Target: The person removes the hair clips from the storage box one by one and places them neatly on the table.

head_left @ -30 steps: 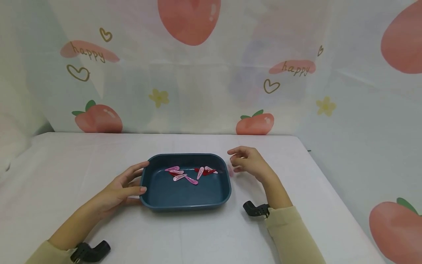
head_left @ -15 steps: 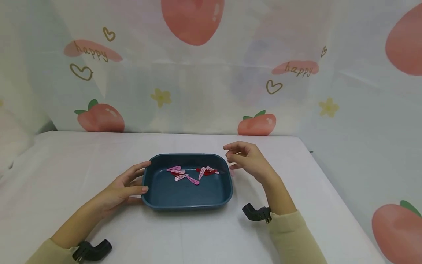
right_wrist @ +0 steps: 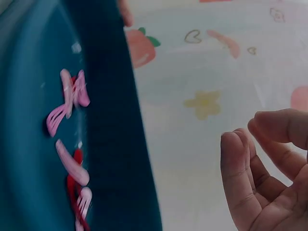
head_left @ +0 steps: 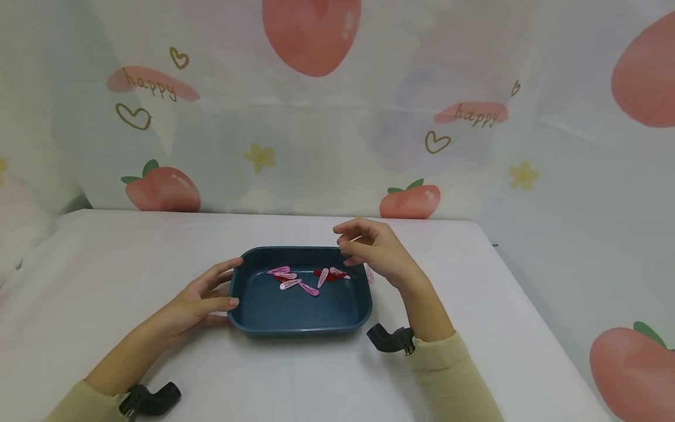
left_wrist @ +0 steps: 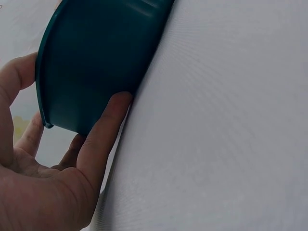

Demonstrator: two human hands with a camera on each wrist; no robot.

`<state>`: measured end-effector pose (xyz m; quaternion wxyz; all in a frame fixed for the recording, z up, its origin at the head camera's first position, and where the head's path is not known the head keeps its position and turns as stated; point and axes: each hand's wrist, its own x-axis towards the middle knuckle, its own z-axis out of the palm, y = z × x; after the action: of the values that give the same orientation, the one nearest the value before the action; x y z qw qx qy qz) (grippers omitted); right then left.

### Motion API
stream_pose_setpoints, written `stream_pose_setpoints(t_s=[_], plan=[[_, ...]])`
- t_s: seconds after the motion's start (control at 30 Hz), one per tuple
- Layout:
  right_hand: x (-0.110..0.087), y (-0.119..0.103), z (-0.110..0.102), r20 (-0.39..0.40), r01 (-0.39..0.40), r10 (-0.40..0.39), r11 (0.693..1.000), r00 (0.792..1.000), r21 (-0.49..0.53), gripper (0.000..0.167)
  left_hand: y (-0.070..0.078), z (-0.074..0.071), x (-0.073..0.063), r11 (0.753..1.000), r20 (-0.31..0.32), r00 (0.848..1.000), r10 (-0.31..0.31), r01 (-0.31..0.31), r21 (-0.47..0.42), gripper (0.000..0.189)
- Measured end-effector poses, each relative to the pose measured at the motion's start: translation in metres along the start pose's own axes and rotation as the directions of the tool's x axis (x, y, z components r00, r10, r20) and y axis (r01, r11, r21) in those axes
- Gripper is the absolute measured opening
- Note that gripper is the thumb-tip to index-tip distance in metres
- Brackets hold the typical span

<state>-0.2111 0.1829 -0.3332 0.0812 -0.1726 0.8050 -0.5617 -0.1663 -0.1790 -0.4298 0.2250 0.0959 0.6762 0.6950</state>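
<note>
A dark teal plastic tray [head_left: 300, 313] stands on the white-covered table. Inside lie several pink snap hair clips [head_left: 308, 289], with a red hair clip [head_left: 335, 276] among them. My left hand [head_left: 190, 305] grips the tray's left end; its thumb [left_wrist: 107, 127] presses on the outer wall and a finger reaches the rim. Above the tray's back right corner hovers my right hand [head_left: 382, 249], its fingers bent and the thumb close to them. Whether anything sits between those fingertips [right_wrist: 232, 144] cannot be seen. Another pink hair clip [head_left: 370, 274] lies outside the tray, partly hidden by its right rim.
Behind the table hangs a pale cloth [head_left: 316, 135] printed with peaches, hearts and flowers. White tablecloth [head_left: 295, 375] surrounds the tray. A black wrist camera mount [head_left: 390, 338] is strapped to the right wrist, and another [head_left: 152, 400] to the left.
My right hand has risen from beside the tray's right rim and moved left, over its back right corner. The left hand keeps its grip; the clips inside look unchanged.
</note>
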Motion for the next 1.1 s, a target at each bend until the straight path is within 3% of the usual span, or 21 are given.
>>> stream_pose_setpoints(t_s=[0.27,0.67,0.83,1.1], plan=[[0.011,-0.017,0.018,0.034,0.043,-0.046,0.996,0.998,0.079,0.029,-0.002,-0.002,-0.001,1.0,0.005,1.0,0.0,0.0,-0.003,0.076],[0.016,0.004,0.033,0.077,0.011,-0.014,0.999,0.997,0.034,0.028,0.0,-0.002,0.001,1.0,0.013,1.0,0.003,-0.003,0.011,0.076],[0.018,0.012,0.043,0.121,0.002,0.0,1.0,0.993,-0.012,0.027,0.0,-0.002,0.001,1.0,0.014,1.0,0.008,-0.009,0.02,0.075],[0.023,0.026,0.058,0.173,0.017,0.014,0.984,0.985,-0.179,0.025,-0.001,-0.003,0.0,1.0,0.012,1.0,0.006,-0.006,0.009,0.076]])
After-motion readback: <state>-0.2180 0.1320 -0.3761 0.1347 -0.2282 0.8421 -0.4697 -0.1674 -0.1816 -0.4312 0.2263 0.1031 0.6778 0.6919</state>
